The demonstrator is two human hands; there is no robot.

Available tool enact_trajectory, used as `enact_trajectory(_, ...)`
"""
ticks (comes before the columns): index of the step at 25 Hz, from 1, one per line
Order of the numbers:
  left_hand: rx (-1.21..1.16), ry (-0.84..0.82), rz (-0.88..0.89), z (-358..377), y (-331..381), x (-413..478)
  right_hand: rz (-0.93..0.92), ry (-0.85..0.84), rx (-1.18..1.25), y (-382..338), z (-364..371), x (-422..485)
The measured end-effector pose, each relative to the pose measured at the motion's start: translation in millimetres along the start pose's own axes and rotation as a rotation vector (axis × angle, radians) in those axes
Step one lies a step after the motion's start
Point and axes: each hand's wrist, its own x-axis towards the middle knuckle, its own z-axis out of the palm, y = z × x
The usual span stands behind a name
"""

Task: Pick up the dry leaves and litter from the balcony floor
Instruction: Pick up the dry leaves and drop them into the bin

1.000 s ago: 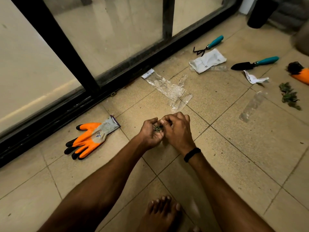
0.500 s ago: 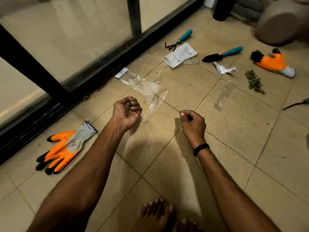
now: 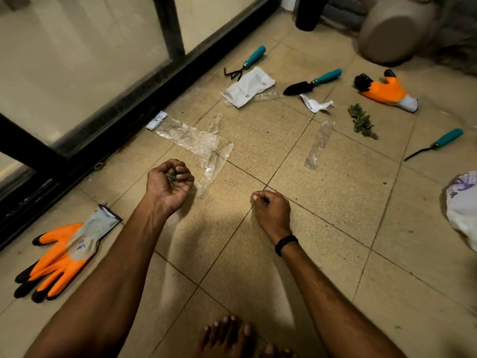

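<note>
so far, by the head view, only a small part of the job is judged done. the left hand (image 3: 169, 180) is held palm up above the floor (image 3: 335, 202), its fingers curled round a small pinch of green leaf bits (image 3: 174, 177). the right hand (image 3: 271, 208) is closed into a loose fist just above the tiles, thumb against forefinger; nothing can be made out inside it. most of the litter is seen lying uncollected: a crumpled clear wrapper (image 3: 191, 138) just beyond the left hand, a clear plastic strip (image 3: 316, 148) further right, a white packet (image 3: 247, 86) near the door track, a torn paper scrap (image 3: 316, 104) just beside the trowel (image 3: 312, 82), and a leaf clump (image 3: 361, 121) near an orange glove (image 3: 384, 91). fine specks are scattered over the tiles too. a white bag (image 3: 464, 208) is cut off at the right edge; whether it is meant for the waste cannot be told. the leaf clump and the plastic pieces are judged the bulk of what is left.
</note>
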Motion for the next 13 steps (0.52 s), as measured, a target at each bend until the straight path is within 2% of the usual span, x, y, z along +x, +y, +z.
enact_trajectory(13, 0.167, -0.058, -0.198, 57, -100, 54, 0.014, 0.249, 0.014, 31, -53, 43)
